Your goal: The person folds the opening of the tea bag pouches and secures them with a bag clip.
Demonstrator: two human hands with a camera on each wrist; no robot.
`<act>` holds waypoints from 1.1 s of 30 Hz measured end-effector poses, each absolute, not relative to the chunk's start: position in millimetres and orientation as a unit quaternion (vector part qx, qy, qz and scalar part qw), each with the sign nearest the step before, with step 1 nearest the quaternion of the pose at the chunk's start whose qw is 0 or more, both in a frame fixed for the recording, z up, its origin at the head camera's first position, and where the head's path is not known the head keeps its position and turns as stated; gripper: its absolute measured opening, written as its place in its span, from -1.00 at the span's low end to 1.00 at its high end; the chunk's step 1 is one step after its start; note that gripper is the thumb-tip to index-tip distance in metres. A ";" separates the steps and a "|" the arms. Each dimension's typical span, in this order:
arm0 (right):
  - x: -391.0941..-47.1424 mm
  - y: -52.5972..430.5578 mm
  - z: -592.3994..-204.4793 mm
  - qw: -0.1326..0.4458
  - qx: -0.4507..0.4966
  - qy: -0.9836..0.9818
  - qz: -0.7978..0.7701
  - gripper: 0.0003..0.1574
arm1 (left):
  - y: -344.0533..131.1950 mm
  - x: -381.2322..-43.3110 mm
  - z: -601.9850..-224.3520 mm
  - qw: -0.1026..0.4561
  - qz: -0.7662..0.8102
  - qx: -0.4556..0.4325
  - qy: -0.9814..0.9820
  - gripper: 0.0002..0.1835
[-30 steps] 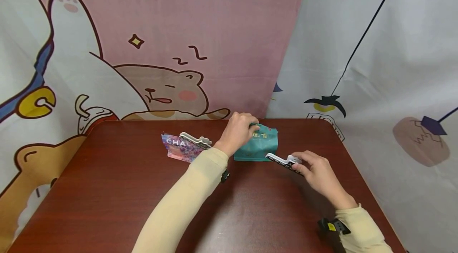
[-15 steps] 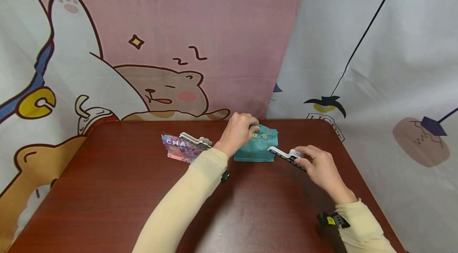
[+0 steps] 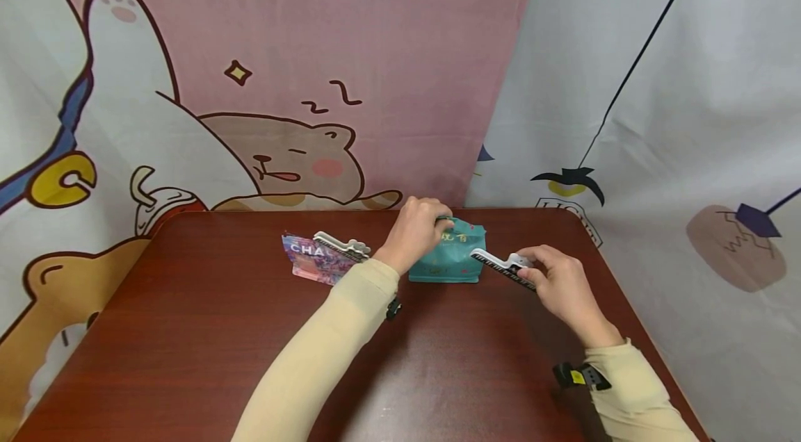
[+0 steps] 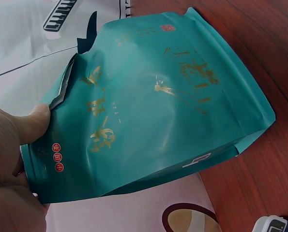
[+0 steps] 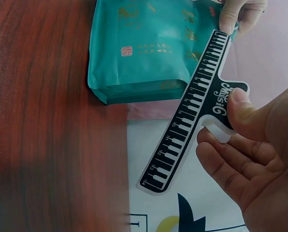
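Note:
My left hand (image 3: 418, 232) pinches the top edge of a teal pouch bag (image 4: 153, 106) with gold print, which stands upright on the table. In the left wrist view the thumb lies on the front near a raised flap of that edge. My right hand (image 3: 560, 285) holds a white bag clip (image 5: 185, 116) with a piano-key pattern by its handle, thumb on one side and fingers on the other. In the head view the clip's far end overlaps the bag's right side; whether they touch I cannot tell.
Left of the teal bag lies a pink and purple pouch (image 3: 309, 265) with a similar clip (image 3: 341, 246) on it. The brown table (image 3: 206, 345) ends at a printed cloth backdrop (image 3: 400, 80) behind and a pale one at the right.
My right hand has risen slightly in the head view, moving the piano-key clip up and a little to the right. The left hand and teal bag stay where they were.

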State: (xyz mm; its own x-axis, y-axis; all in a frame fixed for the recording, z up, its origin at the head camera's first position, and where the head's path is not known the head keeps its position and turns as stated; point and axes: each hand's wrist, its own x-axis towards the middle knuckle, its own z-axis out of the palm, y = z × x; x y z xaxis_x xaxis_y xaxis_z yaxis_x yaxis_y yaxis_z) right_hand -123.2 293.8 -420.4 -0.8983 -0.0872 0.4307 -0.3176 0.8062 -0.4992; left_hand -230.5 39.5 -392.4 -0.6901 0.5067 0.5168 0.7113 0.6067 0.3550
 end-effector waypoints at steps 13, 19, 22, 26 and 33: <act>-132.3 296.1 -415.9 0.211 0.082 -0.932 0.284 -0.71 | 39.2 -229.1 -390.9 0.189 -0.276 -0.351 -0.875 -0.94; -137.4 299.2 -416.0 0.214 0.074 -0.931 0.287 -0.72 | 39.4 -230.0 -391.3 0.190 -0.279 -0.352 -0.873 -0.95; -139.4 299.9 -415.8 0.216 0.072 -0.930 0.288 -0.72 | 39.5 -230.1 -390.9 0.189 -0.278 -0.352 -0.874 -0.94; -141.6 299.9 -416.4 0.225 0.070 -0.929 0.286 -0.74 | 39.6 -230.1 -390.5 0.185 -0.275 -0.351 -0.876 -0.94; -144.8 300.2 -418.0 0.244 0.065 -0.927 0.277 -0.75 | 39.5 -230.4 -390.3 0.182 -0.275 -0.349 -0.877 -0.94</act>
State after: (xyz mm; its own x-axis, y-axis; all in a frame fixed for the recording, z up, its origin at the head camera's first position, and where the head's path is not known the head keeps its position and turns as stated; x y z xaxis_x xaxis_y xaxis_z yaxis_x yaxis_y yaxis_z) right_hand -144.8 300.2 -418.0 -0.8729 0.0145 0.4877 -0.2557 0.8377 -0.4826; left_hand -230.4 39.5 -390.3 -0.6901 0.5118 0.5117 0.7123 0.6053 0.3552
